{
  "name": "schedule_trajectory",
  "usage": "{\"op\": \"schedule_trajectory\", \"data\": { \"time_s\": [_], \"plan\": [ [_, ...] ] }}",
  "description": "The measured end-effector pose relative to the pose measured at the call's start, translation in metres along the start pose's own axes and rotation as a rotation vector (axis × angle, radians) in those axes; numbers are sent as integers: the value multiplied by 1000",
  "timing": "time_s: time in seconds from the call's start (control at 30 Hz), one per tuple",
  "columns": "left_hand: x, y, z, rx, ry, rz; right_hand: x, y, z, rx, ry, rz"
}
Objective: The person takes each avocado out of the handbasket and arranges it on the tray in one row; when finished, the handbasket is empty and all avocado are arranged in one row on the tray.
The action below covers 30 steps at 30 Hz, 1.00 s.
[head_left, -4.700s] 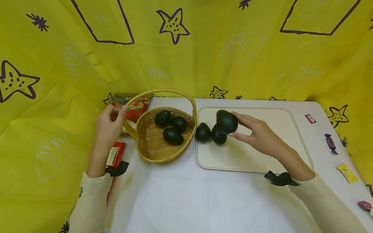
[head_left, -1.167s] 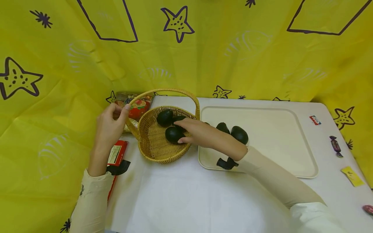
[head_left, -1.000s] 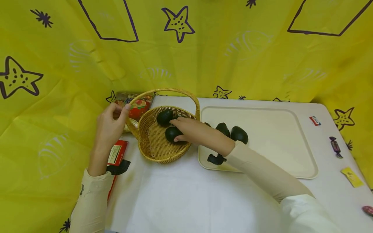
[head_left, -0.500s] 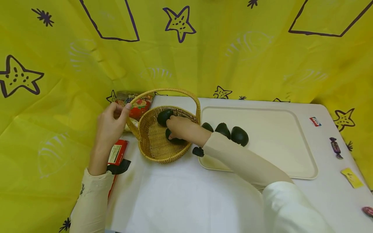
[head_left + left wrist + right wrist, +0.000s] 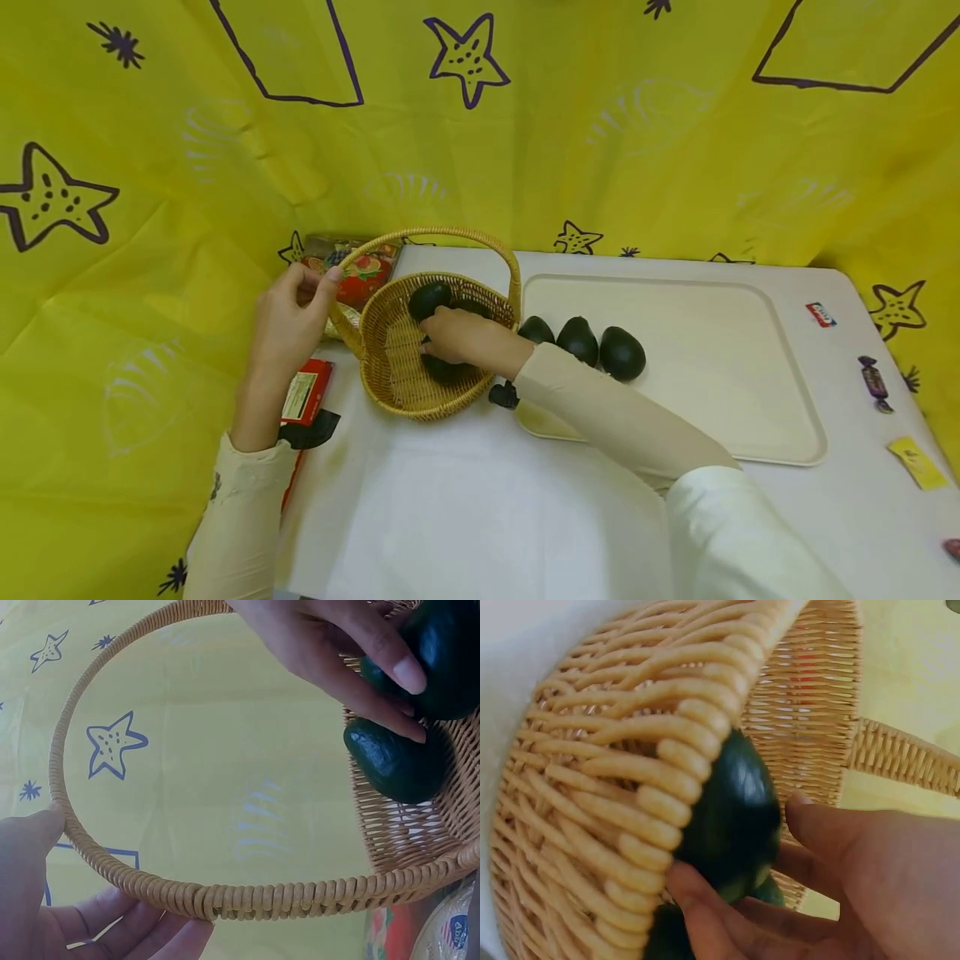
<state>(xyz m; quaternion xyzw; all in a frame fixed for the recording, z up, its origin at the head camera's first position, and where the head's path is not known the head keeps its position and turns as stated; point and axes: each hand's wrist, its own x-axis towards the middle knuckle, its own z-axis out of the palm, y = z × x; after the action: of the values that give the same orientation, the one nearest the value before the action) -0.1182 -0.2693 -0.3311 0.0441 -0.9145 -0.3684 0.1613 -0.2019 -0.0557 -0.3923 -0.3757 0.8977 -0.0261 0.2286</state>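
Right hand [image 5: 457, 336] fingers curl round avocado [image 5: 731, 817] against basket [image 5: 390, 392] rim; left hand [image 5: 288, 329] pinches handle [image 5: 225, 896].

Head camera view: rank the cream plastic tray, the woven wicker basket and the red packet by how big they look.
Largest to smallest:
1. Cream plastic tray
2. Woven wicker basket
3. Red packet, partly hidden by the left hand's wrist, yet plainly smallest

White desk [image 5: 480, 500]. On it: a wicker basket [image 5: 397, 383] at left-centre, a cream tray [image 5: 720, 367] just beside it at right. A red packet [image 5: 303, 392] and a fruit-printed bag [image 5: 356, 271] lie left of the basket. Wrapped sweets [image 5: 873, 382], a yellow wrapper [image 5: 917, 463] and a small red-and-white wrapper [image 5: 821, 313] lie along the right edge.
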Motion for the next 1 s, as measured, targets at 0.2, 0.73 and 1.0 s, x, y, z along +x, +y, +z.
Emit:
{"op": "schedule_trajectory", "data": {
  "time_s": [0.2,0.73,1.0],
  "plan": [
    [1,1,0,-10,-10,0,-5,4,-8,56,-100,-66],
    [0,0,0,-18,-10,-1,-16,7,-10,-4,-74,-23],
    [0,0,0,-12,-15,-8,-12,4,-2,25,11,-92]
  ]
}}
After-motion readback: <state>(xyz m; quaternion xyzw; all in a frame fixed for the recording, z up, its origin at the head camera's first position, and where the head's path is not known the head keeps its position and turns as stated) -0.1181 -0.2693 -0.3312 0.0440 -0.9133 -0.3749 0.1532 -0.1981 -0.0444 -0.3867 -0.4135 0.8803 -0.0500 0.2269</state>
